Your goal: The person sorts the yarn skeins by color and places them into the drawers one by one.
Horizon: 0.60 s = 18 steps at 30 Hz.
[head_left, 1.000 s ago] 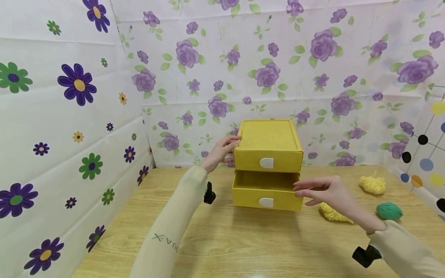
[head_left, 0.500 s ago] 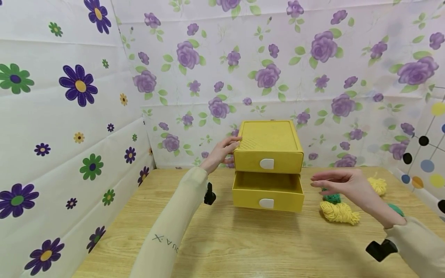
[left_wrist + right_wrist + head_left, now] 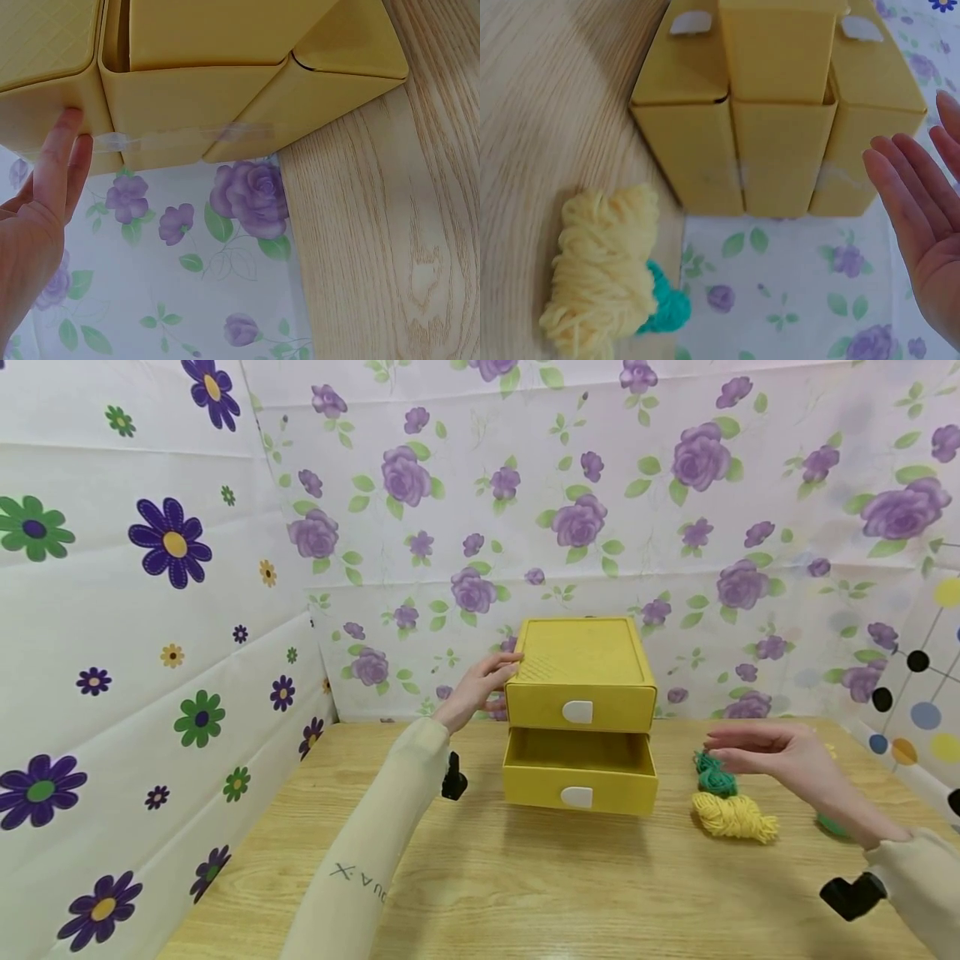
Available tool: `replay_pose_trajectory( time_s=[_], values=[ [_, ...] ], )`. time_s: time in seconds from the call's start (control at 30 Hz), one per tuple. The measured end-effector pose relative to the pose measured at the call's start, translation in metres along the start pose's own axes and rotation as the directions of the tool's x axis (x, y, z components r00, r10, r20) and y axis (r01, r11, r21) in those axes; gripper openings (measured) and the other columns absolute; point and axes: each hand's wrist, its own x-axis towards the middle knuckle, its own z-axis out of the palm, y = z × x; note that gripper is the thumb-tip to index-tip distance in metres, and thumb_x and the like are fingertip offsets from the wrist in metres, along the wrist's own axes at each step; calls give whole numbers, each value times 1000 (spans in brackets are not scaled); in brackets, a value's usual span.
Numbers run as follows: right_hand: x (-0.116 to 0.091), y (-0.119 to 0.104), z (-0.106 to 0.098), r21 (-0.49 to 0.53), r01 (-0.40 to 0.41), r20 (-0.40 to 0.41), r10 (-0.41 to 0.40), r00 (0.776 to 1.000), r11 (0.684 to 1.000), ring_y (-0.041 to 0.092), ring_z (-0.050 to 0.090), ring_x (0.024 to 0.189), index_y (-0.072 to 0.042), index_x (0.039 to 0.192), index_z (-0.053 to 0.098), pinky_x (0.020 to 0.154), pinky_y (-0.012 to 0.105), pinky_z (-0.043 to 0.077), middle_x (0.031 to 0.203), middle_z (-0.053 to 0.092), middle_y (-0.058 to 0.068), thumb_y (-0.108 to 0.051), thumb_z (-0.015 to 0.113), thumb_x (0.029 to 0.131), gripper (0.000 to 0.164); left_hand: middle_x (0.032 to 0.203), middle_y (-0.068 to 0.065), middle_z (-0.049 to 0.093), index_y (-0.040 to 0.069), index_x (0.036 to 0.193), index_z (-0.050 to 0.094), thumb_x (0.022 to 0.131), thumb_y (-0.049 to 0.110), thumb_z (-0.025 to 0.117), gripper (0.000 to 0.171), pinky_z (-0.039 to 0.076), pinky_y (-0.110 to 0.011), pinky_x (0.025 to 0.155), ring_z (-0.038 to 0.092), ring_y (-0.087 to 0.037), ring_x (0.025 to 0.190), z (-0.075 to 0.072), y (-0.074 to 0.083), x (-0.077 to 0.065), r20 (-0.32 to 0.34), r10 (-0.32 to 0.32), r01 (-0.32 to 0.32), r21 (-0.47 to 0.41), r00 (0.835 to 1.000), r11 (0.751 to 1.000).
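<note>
A yellow drawer cabinet (image 3: 581, 652) stands on the table, with one drawer (image 3: 580, 789) pulled out below its top drawer. Both wrist views show three stacked drawers, the middle one out. My left hand (image 3: 477, 687) touches the cabinet's upper left side, its fingers fairly straight in the left wrist view. To the cabinet's right, my right hand (image 3: 780, 752) is in the air, holding nothing. In the right wrist view the fingers of this hand (image 3: 922, 217) are extended. Beneath it in the head view are a green yarn bundle (image 3: 716, 781) and a yellow yarn skein (image 3: 733, 817).
Another green yarn bundle (image 3: 831, 825) is mostly hidden by my right forearm. A bit of yellow yarn (image 3: 830, 750) shows behind that wrist. Flower-patterned sheets (image 3: 450, 527) line the back and sides of the wooden table (image 3: 465, 885).
My right hand has moved from the pulled-out drawer's right edge away to the right, uncovering the yellow skein and a green bundle. My left hand stays at the cabinet.
</note>
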Motion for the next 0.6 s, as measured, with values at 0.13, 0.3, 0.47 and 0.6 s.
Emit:
replay_pose_trajectory(
  time_s=[0.13,0.3,0.47,0.6],
  values=[
    [-4,10,-10,-71,-42,4,42,999,997,24,61,90,5,121,54,71,36,49,107,62,14,-4,58,89,33,128,-3,43,18,134,44,96,34,45,41,45,-45,78,48,-26,103,0,3,-1,6,-17,17,-9,1000,1000],
    [-6,24,-21,-171,-83,19,88,996,982,19,60,93,3,121,55,73,29,48,109,61,11,-10,59,89,35,132,-8,40,12,137,39,97,28,43,43,43,-48,81,46,-30,105,1,16,-7,32,-28,29,-31,999,999],
    [-10,41,-30,-180,-113,77,129,989,977,13,58,96,5,123,52,76,26,47,111,59,15,-11,59,89,38,133,-12,38,8,139,36,98,24,41,44,41,-49,83,46,-30,105,4,25,-12,51,-44,45,-36,998,998],
    [-13,50,-33,-180,-149,89,167,982,972,12,58,96,5,123,52,75,27,47,112,59,16,-12,60,89,39,133,-12,38,8,139,36,98,24,41,44,41,-50,83,46,-30,105,4,26,-13,48,-47,49,-39,998,998]
  ],
)
